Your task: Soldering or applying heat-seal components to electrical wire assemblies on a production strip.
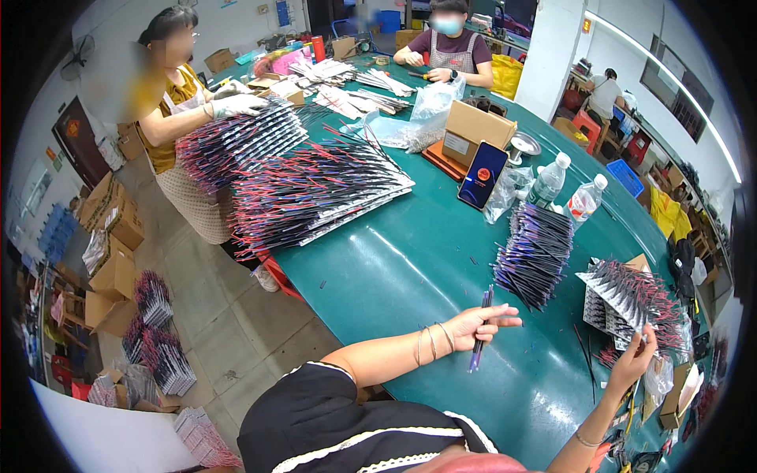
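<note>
Over the green table (378, 315), my left hand (479, 322) is closed around a small bundle of black and purple wires (477, 355), its index finger stretched out. At the right, my right hand (633, 356) pinches the lower edge of a white strip (631, 311) lined with red and black wires. That strip lies on a stack of similar wired strips (666, 303). A large pile of black and purple wires (535, 256) rests between my hands, a little farther off. A few loose black wires (585, 355) lie beside my right hand.
A phone (482, 176) leans on a cardboard box (477, 130). Two bottles (550, 180) stand behind the wire pile. Big stacks of wired strips (315, 193) fill the far left, where a gloved person (177, 110) works. Another person (449, 47) sits at the far side.
</note>
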{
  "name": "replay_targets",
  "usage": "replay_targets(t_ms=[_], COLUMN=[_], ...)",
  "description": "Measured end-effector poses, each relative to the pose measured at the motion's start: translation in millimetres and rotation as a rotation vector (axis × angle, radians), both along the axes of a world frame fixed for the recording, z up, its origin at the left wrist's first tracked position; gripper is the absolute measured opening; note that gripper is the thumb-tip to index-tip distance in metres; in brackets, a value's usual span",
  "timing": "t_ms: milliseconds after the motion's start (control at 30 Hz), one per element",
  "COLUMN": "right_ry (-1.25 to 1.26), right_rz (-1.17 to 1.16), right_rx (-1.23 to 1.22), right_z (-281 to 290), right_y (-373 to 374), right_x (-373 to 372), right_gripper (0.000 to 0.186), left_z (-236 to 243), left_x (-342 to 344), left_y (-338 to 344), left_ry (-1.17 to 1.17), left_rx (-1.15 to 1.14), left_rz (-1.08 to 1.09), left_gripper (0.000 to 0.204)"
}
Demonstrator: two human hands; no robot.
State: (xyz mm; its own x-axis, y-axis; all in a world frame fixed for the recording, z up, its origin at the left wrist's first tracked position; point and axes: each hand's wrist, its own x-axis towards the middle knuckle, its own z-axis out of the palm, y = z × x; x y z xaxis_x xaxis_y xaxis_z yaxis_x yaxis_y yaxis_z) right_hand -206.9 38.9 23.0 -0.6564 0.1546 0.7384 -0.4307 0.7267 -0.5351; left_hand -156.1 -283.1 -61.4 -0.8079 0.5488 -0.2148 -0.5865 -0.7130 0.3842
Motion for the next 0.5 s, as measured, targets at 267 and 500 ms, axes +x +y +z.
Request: replay_targets(t_ms=[267,500], right_ry=[0.062,0.019], right_rz=[0.066,0.113], right_rx=[-0.044,0.028], right_z=[-24,-45], right_y=[-76,-94], right_x=[56,88], right_gripper=[0.029,0.029], left_z=[24,11], left_x=[3,-5], left_y=[59,91], left_ry=[0.039,-0.051], left_rx=[-0.017,0.041], left_rz=[0.125,0.267], left_gripper=[0.045,0.016])
